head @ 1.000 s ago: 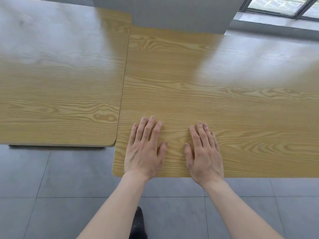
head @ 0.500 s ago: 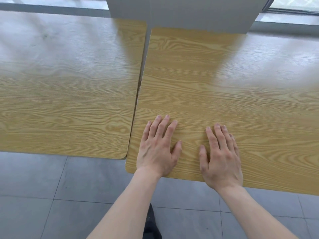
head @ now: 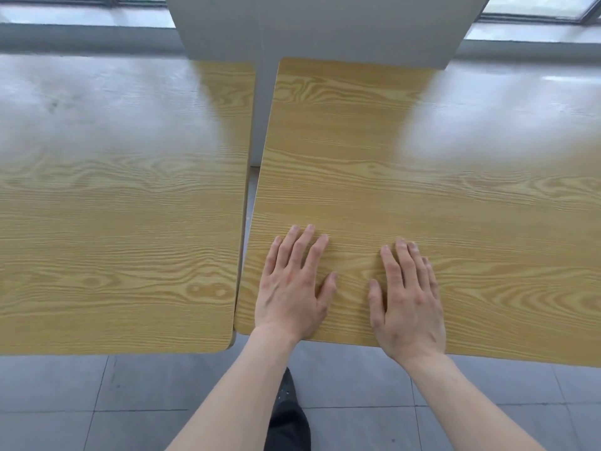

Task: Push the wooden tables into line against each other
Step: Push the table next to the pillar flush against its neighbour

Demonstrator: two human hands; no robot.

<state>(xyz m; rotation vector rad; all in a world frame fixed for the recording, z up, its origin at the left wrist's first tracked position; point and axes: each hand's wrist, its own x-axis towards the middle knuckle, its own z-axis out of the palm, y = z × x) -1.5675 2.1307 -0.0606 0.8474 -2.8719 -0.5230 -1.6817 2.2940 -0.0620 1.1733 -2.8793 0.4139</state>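
right worktop: light yellow wood-grain rectangular tabletop [head: 406, 177], rounded corners, sits skewed; near-left corner about touches the neighbour, gap widens toward the far end into a wedge.
left worktop: matching yellow wood-grain rectangular tabletop [head: 123, 206], lies square to the view, nobody touches it; likely the fixed reference to line up against.
gap: narrow at the near corners, clearly wider at the far end, grey floor and white pillar base show through.
near edges: not flush; the right worktop's front edge slants and its corner sits slightly farther in than the left one's.
left hand: left hand [head: 292, 288] flat, palm down, fingers spread and extended, on the right worktop close to its left edge; grips nothing, just presses.
right hand: right hand [head: 406, 297] flat, palm down, fingers loosely together, just beside the other, heel over the near edge; holds nothing.
why flat palms: no lip to grab, so friction from downward pressure probably drives the slide; both hands near one corner give turning leverage.
pillar: white square column [head: 312, 27] behind both worktops, far ends butt near it, limits forward travel.
floor: grey tiles [head: 97, 402], smooth, legs should slide.
progress: partway, judged; the far end needs to swing left to close the wedge.
risk: over-rotating, or nudging the left worktop out of place.
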